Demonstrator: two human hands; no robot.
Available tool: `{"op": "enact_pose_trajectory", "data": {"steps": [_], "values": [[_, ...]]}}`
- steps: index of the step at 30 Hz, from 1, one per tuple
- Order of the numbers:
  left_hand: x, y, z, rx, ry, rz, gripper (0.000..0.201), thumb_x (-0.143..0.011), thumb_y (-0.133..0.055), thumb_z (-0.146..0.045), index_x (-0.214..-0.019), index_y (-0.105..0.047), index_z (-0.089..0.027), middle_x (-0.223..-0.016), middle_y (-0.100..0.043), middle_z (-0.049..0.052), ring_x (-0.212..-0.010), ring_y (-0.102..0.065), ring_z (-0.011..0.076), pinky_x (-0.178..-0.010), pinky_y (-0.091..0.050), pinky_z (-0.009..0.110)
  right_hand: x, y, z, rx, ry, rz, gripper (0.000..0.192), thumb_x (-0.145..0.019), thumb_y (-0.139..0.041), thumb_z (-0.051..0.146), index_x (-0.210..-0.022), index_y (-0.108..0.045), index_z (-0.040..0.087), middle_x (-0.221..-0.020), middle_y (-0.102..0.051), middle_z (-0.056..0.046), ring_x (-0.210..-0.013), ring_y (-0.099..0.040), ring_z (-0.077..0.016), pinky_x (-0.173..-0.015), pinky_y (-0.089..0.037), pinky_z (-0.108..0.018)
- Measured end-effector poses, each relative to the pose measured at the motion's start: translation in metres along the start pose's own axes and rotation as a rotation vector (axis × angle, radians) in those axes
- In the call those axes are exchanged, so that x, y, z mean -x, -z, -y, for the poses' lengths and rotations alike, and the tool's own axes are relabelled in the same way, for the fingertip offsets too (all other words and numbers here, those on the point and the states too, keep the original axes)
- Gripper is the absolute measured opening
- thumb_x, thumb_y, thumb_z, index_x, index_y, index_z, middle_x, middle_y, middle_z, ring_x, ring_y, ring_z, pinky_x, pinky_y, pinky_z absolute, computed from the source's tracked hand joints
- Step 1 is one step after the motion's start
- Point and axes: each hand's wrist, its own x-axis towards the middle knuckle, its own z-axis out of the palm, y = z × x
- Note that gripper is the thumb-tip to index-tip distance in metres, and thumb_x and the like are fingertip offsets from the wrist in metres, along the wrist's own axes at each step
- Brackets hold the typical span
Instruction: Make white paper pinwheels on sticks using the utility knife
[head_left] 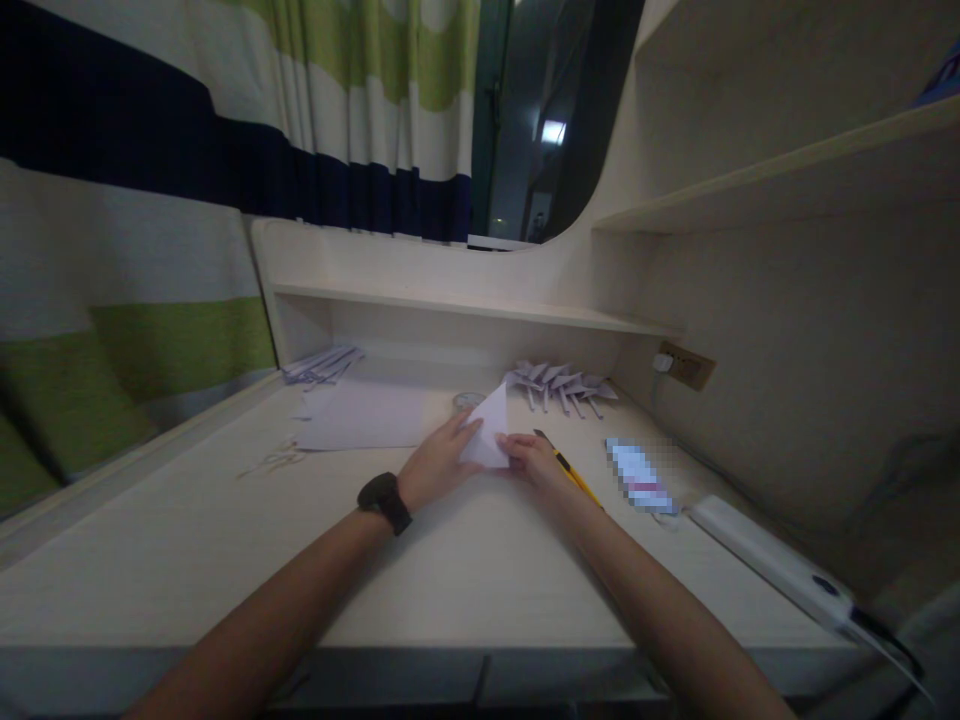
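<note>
White folded paper (487, 435) – apparently pinched – between both hands' fingers (469, 425).

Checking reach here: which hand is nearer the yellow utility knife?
Right. The right hand lies just left of the yellow utility knife, almost touching it; the left hand is farther left, beyond the folded paper.

The folded paper (487, 432) between my fingers is white. Left of it my wrist wears a black watch (384, 501); right of it lies a yellow-and-black knife (568, 468). Behind it, the curtain (225, 120) is striped white, green and navy over a pale wood desk (187, 540).
</note>
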Motion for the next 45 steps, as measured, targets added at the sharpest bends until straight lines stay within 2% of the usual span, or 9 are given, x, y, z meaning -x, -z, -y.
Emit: {"op": "enact_pose_trajectory", "data": {"steps": [6, 16, 19, 25, 29, 33, 35, 42, 45], "values": [[0.001, -0.001, 0.005, 0.028, -0.001, 0.013, 0.073, -0.072, -0.071, -0.044, -0.132, -0.04, -0.015, -0.142, -0.035, 0.022, -0.131, -0.035, 0.0337, -0.103, -0.035, 0.052, -0.001, 0.002, 0.0, -0.025, -0.114, 0.006, 0.014, -0.065, -0.074, 0.023, -0.064, -0.064, 0.013, -0.063, -0.064, -0.003, -0.058, -0.063, -0.0136, -0.062, -0.057, -0.027], [0.003, -0.004, 0.001, 0.074, 0.057, 0.029, 0.073, -0.076, -0.066, -0.047, -0.135, -0.04, -0.015, -0.141, -0.039, 0.02, -0.13, -0.037, 0.0315, -0.105, -0.034, 0.048, -0.001, 0.005, 0.0, -0.035, -0.086, -0.069, 0.026, -0.061, -0.079, 0.032, -0.058, -0.059, 0.016, -0.06, -0.062, -0.001, -0.056, -0.061, -0.0139, -0.058, -0.055, -0.026], [-0.001, -0.004, 0.0, 0.212, 0.133, 0.043, 0.075, -0.071, -0.071, -0.047, -0.133, -0.045, -0.015, -0.138, -0.045, 0.018, -0.127, -0.041, 0.032, -0.106, -0.032, 0.048, -0.002, 0.008, 0.001, -0.063, -0.038, -0.034, 0.033, -0.057, -0.081, 0.038, -0.057, -0.056, 0.016, -0.06, -0.06, 0.0, -0.057, -0.059, -0.0123, -0.059, -0.055, -0.026], [-0.007, 0.0, -0.006, 0.78, 0.348, 0.106, 0.066, -0.072, -0.072, -0.039, -0.129, -0.051, -0.014, -0.125, -0.058, 0.016, -0.108, -0.058, 0.029, -0.091, -0.045, 0.046, -0.002, 0.008, 0.005, -0.037, 0.065, 0.017, 0.042, -0.054, -0.081, 0.048, -0.054, -0.053, 0.016, -0.053, -0.052, 0.003, -0.05, -0.054, -0.0101, -0.056, -0.054, -0.026], [-0.01, 0.006, -0.012, 0.876, 0.375, 0.015, 0.058, -0.072, -0.072, -0.036, -0.124, -0.056, -0.015, -0.127, -0.057, 0.015, -0.111, -0.056, 0.0275, -0.093, -0.044, 0.043, 0.0, 0.006, 0.008, -0.051, 0.093, -0.003, 0.048, -0.052, -0.08, 0.055, -0.053, -0.05, 0.017, -0.052, -0.052, 0.003, -0.048, -0.055, -0.0114, -0.057, -0.054, -0.028], [-0.013, 0.015, -0.018, 0.991, 0.487, 0.014, 0.057, -0.075, -0.068, -0.041, -0.123, -0.056, -0.013, -0.126, -0.057, 0.015, -0.104, -0.059, 0.0278, -0.079, -0.052, 0.037, 0.0, 0.005, 0.011, -0.047, 0.095, -0.061, 0.052, -0.048, -0.078, 0.061, -0.055, -0.052, 0.017, -0.055, -0.057, 0.001, -0.048, -0.057, -0.0126, -0.052, -0.052, -0.027], [-0.013, 0.018, -0.018, 1.004, 0.527, -0.028, 0.053, -0.076, -0.067, -0.043, -0.118, -0.059, -0.011, -0.12, -0.061, 0.014, -0.101, -0.06, 0.0273, -0.079, -0.051, 0.035, -0.002, 0.005, 0.011, -0.021, 0.098, -0.082, 0.051, -0.047, -0.079, 0.06, -0.054, -0.052, 0.017, -0.052, -0.055, 0.002, -0.046, -0.056, -0.0119, -0.051, -0.053, -0.027], [-0.011, 0.008, -0.005, 1.25, 0.664, -0.18, 0.05, -0.077, -0.066, -0.043, -0.112, -0.059, -0.009, -0.107, -0.067, 0.016, -0.09, -0.064, 0.0248, -0.077, -0.051, 0.036, -0.009, 0.012, 0.003, 0.12, 0.139, -0.25, 0.044, -0.057, -0.076, 0.055, -0.066, -0.054, 0.018, -0.056, -0.063, -0.002, -0.047, -0.062, -0.0169, -0.044, -0.05, -0.026], [-0.009, 0.005, 0.001, 1.21, 0.7, -0.188, 0.048, -0.071, -0.072, -0.038, -0.108, -0.06, -0.009, -0.106, -0.067, 0.015, -0.087, -0.065, 0.0236, -0.073, -0.051, 0.034, -0.012, 0.015, -0.002, 0.275, 0.214, -0.333, 0.04, -0.062, -0.072, 0.055, -0.07, -0.055, 0.018, -0.053, -0.063, -0.002, -0.045, -0.063, -0.0193, -0.042, -0.049, -0.027]]}}
